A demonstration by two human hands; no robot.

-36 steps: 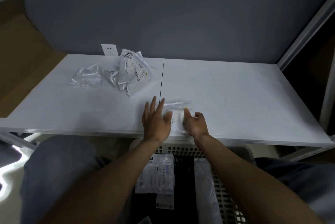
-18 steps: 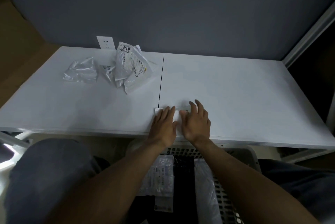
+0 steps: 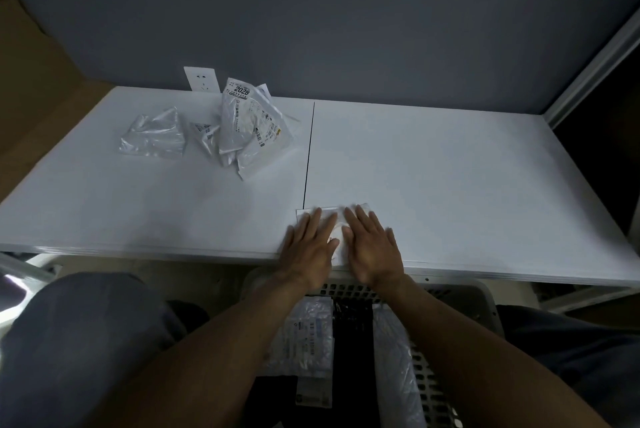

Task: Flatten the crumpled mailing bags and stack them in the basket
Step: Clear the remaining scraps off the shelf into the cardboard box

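**Both palms flat on one bag**

Mailing bag (image 3: pixel 338 224) lies on the table (image 3: pixel 450 185), just right of the seam's (image 3: pixel 309 150) near end. Left hand (image 3: pixel 310 247) and right hand (image 3: pixel 372 247) press it side by side, fingers straight, gripping nothing. The bag's far edge shows past the fingertips. Crumpled bags (image 3: pixel 249 126) sit left of the seam. The basket (image 3: pixel 349 289) is below its near end.

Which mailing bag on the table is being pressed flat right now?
The small white bag at the table's near edge, under the left hand and right hand; the other bags lie crumpled far left, untouched.
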